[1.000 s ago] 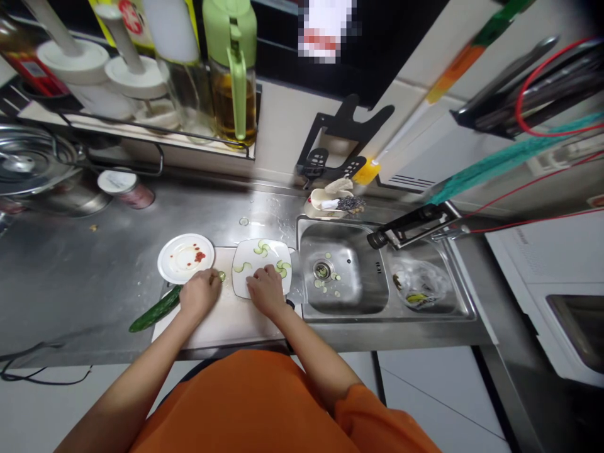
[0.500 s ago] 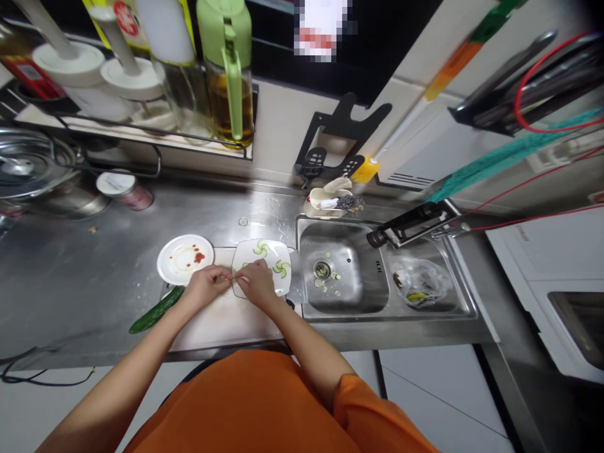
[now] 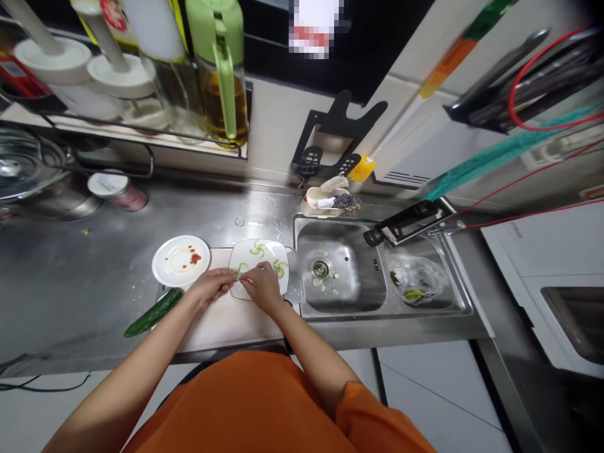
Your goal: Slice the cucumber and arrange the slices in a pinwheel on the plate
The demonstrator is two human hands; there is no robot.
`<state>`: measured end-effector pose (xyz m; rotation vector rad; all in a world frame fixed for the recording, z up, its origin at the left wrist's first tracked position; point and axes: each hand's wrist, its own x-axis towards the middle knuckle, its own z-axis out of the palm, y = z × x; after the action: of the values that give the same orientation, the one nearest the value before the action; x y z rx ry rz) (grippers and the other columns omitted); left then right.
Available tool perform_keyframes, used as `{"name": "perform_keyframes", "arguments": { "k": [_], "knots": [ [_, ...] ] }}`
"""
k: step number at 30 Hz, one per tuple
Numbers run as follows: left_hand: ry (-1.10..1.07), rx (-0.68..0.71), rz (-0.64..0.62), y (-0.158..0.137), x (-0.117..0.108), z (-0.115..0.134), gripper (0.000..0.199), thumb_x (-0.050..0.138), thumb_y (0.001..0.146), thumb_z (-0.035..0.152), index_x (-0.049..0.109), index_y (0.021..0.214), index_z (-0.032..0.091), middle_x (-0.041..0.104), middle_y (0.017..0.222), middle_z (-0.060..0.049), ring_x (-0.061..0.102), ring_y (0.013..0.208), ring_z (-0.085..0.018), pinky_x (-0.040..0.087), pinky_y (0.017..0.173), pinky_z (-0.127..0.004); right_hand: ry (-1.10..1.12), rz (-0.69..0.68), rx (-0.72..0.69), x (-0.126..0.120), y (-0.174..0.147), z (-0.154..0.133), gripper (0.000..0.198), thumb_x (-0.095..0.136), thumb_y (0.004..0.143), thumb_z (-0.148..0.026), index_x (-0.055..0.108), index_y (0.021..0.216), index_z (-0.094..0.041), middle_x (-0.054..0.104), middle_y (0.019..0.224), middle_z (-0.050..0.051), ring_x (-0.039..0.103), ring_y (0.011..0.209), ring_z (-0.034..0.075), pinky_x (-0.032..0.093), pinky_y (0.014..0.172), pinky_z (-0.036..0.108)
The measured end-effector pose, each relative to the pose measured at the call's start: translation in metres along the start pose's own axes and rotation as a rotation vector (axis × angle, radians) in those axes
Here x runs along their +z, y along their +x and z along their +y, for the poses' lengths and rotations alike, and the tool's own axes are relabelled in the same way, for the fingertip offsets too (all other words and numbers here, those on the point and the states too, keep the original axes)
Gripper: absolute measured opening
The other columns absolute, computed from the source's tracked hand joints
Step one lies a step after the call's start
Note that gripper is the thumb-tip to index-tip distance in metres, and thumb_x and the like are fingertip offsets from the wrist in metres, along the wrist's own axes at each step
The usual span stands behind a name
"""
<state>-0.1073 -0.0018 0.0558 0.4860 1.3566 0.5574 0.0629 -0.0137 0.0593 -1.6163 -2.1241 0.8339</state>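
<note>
My left hand (image 3: 212, 287) is closed at the left edge of a white square plate (image 3: 248, 249), fingertips pinched. Facing it over the plate, my right hand (image 3: 264, 288) is also closed in a pinch. A thin cucumber slice appears to be between the fingertips, mostly hidden by them. Curved cucumber slices lie in pinwheel shapes on the plate, one at the back (image 3: 258, 248) and one at the right (image 3: 280, 269); more green slices show beside my fingers. A whole dark green cucumber (image 3: 154, 313) lies left of my left wrist.
A round white plate (image 3: 165, 267) with red bits sits left. Beneath my hands is a pale cutting board (image 3: 214, 324). The sink (image 3: 363, 286) at right holds cucumber scraps; a plastic bag (image 3: 422, 277) fills its second basin. Bottles, a can (image 3: 123, 195) and a pot stand back left.
My left fingers have shifted slightly forward over the plate's edge and straightened a little. My right hand has moved slightly down and right, uncovering green slices. The view has shifted slightly.
</note>
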Motion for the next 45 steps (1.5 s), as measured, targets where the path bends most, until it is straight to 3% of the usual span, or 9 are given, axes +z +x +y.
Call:
{"name": "perform_keyframes", "arguments": {
  "k": [6, 12, 18, 25, 45],
  "knots": [
    [0.067, 0.097, 0.087, 0.010, -0.002, 0.003, 0.050, 0.081, 0.047, 0.032, 0.068, 0.090, 0.011, 0.058, 0.054, 0.003, 0.043, 0.047, -0.006, 0.031, 0.046, -0.019, 0.108, -0.021, 0.204, 0.009, 0.008, 0.002, 0.011, 0.061, 0.085, -0.025, 0.072, 0.085, -0.025, 0.069, 0.077, -0.001, 0.057, 0.082, 0.017, 0.038, 0.075, 0.027],
    [0.440, 0.249, 0.212, 0.020, -0.006, 0.009, 0.039, 0.073, 0.057, 0.040, 0.072, 0.086, 0.015, 0.071, 0.073, -0.003, 0.058, 0.063, -0.015, 0.042, 0.057, -0.024, 0.141, -0.032, 0.412, 0.018, 0.020, 0.001, 0.009, 0.061, 0.083, -0.025, 0.065, 0.091, -0.024, 0.068, 0.078, -0.003, 0.060, 0.075, 0.014, 0.039, 0.067, 0.024],
    [0.776, 0.373, 0.323, 0.023, -0.003, 0.018, 0.024, 0.062, 0.067, 0.035, 0.074, 0.083, 0.021, 0.073, 0.079, -0.002, 0.064, 0.074, -0.018, 0.043, 0.066, -0.025, -0.037, -0.063, 0.437, 0.021, 0.030, -0.005, 0.013, 0.053, 0.087, -0.026, 0.065, 0.089, -0.023, 0.067, 0.081, 0.002, 0.058, 0.078, 0.017, 0.037, 0.065, 0.025],
    [0.977, 0.444, 0.305, 0.026, 0.002, 0.022, 0.020, 0.056, 0.073, 0.034, 0.072, 0.074, 0.022, 0.072, 0.075, -0.001, 0.062, 0.073, -0.018, 0.038, 0.063, -0.025, -0.056, -0.084, 0.465, 0.022, 0.031, -0.005, 0.016, 0.049, 0.089, -0.025, 0.064, 0.093, -0.022, 0.066, 0.086, 0.004, 0.056, 0.077, 0.018, 0.034, 0.065, 0.027],
    [1.136, 0.483, 0.362, 0.034, 0.004, 0.019, 0.019, 0.055, 0.075, 0.032, 0.070, 0.080, 0.021, 0.067, 0.081, -0.005, 0.059, 0.076, -0.019, 0.040, 0.068, -0.026, -0.149, -0.132, 0.454, 0.025, 0.037, -0.011, 0.013, 0.047, 0.088, -0.021, 0.060, 0.092, -0.022, 0.065, 0.084, 0.008, 0.051, 0.098, 0.028, 0.037, 0.071, 0.034]
  ]
}}
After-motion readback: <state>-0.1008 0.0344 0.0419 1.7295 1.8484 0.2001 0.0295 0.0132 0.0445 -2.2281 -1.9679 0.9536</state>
